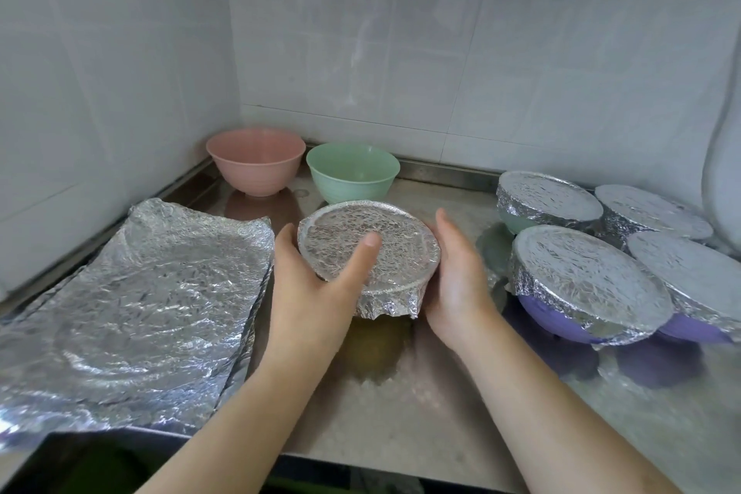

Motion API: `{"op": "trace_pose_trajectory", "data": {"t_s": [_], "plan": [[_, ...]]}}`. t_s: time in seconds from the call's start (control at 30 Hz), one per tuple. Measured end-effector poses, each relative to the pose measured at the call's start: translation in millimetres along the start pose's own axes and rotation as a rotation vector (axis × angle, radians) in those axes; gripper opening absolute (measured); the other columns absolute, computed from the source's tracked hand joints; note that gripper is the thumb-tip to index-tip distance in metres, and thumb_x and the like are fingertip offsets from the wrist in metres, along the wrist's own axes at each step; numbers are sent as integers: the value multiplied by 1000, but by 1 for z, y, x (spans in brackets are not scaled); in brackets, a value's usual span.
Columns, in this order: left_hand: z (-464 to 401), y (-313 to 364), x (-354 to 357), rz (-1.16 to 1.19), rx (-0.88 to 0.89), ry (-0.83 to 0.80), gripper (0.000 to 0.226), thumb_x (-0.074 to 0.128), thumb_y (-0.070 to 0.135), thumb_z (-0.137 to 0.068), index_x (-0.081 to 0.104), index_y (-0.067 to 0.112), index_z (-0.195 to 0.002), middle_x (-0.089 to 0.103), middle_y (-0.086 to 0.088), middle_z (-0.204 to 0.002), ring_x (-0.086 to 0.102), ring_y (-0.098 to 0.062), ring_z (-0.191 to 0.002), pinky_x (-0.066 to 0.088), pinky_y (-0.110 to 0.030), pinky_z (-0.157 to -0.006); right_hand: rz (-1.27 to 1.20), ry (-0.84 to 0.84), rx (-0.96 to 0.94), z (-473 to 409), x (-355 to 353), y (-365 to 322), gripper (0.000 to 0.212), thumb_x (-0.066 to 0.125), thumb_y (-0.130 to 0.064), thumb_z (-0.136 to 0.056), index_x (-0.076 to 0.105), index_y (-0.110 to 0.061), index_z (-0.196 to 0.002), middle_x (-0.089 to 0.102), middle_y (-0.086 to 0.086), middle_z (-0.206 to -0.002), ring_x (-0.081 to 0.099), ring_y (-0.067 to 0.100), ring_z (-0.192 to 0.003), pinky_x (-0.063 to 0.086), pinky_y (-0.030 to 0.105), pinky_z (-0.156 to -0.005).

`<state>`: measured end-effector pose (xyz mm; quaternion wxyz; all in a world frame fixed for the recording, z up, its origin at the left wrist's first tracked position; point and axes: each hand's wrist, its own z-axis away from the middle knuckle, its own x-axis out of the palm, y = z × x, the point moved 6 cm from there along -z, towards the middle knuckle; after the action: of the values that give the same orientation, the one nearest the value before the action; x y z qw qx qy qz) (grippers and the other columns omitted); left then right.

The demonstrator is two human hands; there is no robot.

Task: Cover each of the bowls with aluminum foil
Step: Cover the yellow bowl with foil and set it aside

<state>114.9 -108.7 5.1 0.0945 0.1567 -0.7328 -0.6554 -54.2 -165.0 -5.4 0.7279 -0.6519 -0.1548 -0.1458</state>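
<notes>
A foil-covered bowl (385,253) is held at the middle of the steel counter, tilted slightly toward me, with a yellowish reflection beneath it. My left hand (316,289) grips its left side, thumb lying across the foil top. My right hand (461,285) presses flat against its right side. Behind it stand an uncovered pink bowl (255,160) and an uncovered green bowl (353,172). A stack of crinkled foil sheets (140,305) lies at the left.
Several foil-covered bowls cluster at the right: a green one (547,198), a purple one (585,289) and others behind (649,213). Tiled walls close the left and back. The steel counter (421,413) has its front edge near me.
</notes>
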Motion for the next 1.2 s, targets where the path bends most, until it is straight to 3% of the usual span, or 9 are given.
{"op": "trace_pose_trajectory", "data": {"t_s": [0.17,0.27,0.47,0.63,0.83,0.9,1.0,1.13,1.2], "plan": [[-5,7,-8,-231,52,-280,146,93,68,-45,9,31,-159,42,24,-143,43,9,-127,31,-9,-102,319,-360,-95,-1,-23,-13,104,92,-51,-75,44,-8,-156,60,18,-152,54,36,-144,37,52,-124],[-13,6,-12,-348,69,-342,155,97,65,-42,2,33,-161,41,22,-142,42,0,-131,32,-21,-104,504,-432,-138,2,-28,-14,115,103,-45,-60,44,-17,-155,63,11,-148,56,29,-143,41,49,-122],[-19,8,-16,-459,153,-317,146,96,65,-42,13,32,-157,44,30,-128,45,2,-118,35,-18,-96,775,-357,-243,-3,-33,-10,130,103,-57,-55,36,-32,-163,56,-5,-156,47,18,-150,31,55,-127],[-18,11,-16,-485,235,-281,113,93,68,-41,20,50,-124,44,41,-106,40,38,-90,34,8,-71,872,-313,-289,-1,-31,-6,139,99,-73,-46,30,-42,-163,55,-23,-152,46,5,-148,34,50,-127],[-16,8,-18,-490,261,-255,123,94,68,-43,32,33,-144,48,39,-106,41,38,-88,33,9,-71,862,-318,-318,7,-28,-7,142,96,-75,-48,23,-40,-165,50,-28,-155,43,-2,-147,33,42,-128],[-15,8,-17,-504,263,-272,133,93,67,-44,25,29,-152,47,39,-111,46,27,-89,34,7,-74,873,-333,-313,7,-28,-8,143,97,-72,-50,20,-41,-166,48,-30,-156,42,-5,-147,31,39,-128],[-17,9,-17,-505,210,-348,151,94,66,-42,5,33,-160,49,30,-134,46,8,-116,34,-10,-93,848,-378,-278,8,-32,-10,143,100,-53,-58,12,-37,-169,48,-34,-154,41,-10,-146,31,34,-129],[-26,9,-24,-503,144,-443,115,97,55,-46,19,51,-131,44,63,-94,45,37,-94,36,4,-75,796,-382,-276,9,-37,-16,144,100,-62,-56,16,-36,-170,42,-23,-164,34,3,-155,21,47,-132],[-29,10,-28,-503,171,-450,120,96,60,-46,20,54,-138,42,65,-97,44,36,-98,40,-4,-83,812,-366,-296,10,-35,-17,144,99,-67,-53,20,-35,-169,44,-22,-163,36,2,-154,23,48,-132]]}}
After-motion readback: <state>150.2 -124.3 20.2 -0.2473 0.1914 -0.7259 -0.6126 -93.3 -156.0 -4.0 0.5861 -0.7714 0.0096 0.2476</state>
